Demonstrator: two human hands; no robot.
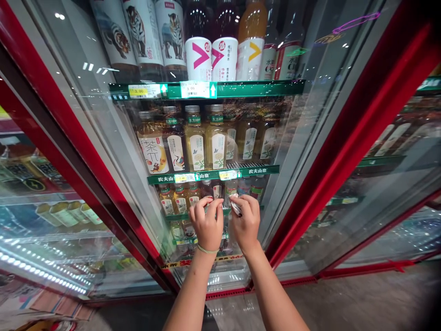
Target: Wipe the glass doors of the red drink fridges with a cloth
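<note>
Both my hands are raised in front of an open drinks fridge, at the level of its third shelf. My left hand (206,223) is curled, its fingertips pinched near the green shelf strip (220,212); whatever it holds is too small to make out. A thin green band sits on that wrist. My right hand (245,219) is closed round a small white, crumpled thing (236,206), perhaps a paper tag. The two hands almost touch. Behind them stand small tea bottles (179,198) with green caps.
Yellow tea bottles (195,145) fill the shelf above, over a green price rail (213,174). Tall bottles (203,50) stand on the top shelf. Red-framed glass doors flank the opening on the left (69,138) and the right (347,151). Grey floor (361,299) lies at the lower right.
</note>
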